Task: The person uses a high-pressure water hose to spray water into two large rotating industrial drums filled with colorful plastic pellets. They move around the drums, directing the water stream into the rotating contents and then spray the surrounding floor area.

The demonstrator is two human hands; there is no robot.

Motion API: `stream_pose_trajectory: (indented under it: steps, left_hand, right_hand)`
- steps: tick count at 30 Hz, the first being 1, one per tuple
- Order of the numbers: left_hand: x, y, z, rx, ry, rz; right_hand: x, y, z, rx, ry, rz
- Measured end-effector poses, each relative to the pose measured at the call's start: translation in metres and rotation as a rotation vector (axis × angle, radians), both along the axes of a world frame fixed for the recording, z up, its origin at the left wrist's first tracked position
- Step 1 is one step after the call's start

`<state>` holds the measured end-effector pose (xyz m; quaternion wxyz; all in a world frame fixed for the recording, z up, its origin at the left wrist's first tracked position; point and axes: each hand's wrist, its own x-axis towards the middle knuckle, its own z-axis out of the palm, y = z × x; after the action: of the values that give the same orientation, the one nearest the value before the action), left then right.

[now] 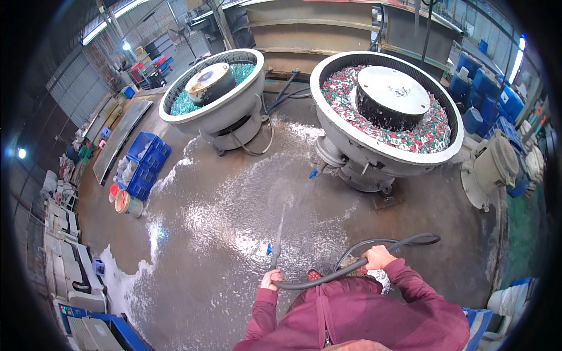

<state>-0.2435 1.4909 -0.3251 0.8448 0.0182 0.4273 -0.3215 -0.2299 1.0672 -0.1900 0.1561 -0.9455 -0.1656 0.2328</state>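
Observation:
My left hand (270, 279) is closed around a dark grey hose (319, 282) close to its outlet end, where a small blue valve handle (269, 248) sticks out. My right hand (379, 257) grips the same hose farther back, to the right. Behind that hand the hose loops over the floor. A stream of water (282, 221) shoots forward from the outlet and splashes on the wet concrete floor (234, 281), between and in front of two round tubs. White foam (126, 281) lies in patches, mostly to the left.
The right vibratory tub (319, 88) holds red, green and white pieces; the left tub (167, 114) holds teal ones. Blue crates (149, 155) and a bucket (132, 206) stand at left. A beige machine part (492, 164) and blue drums (485, 82) are at right.

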Motion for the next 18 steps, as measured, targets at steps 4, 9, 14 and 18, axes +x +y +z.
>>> stream_pose_trajectory:
  steps: [4,9,14,18]
  left_hand:
    - [-0.031,0.024,-0.001,-0.150,0.114,0.203]
    - [-0.054,0.046,0.014,0.014,0.032,0.284]
    - [-0.036,0.063,0.056,0.397,-0.033,0.218]
    - [-0.059,0.070,0.025,0.498,-0.161,0.226]
  right_hand:
    - [0.013,0.033,0.027,0.041,0.033,0.050]
    - [0.014,0.047,0.002,0.069,0.020,0.091]
    - [0.009,0.061,-0.019,0.101,0.056,0.090]
    - [0.009,0.074,-0.018,0.012,0.076,0.117]
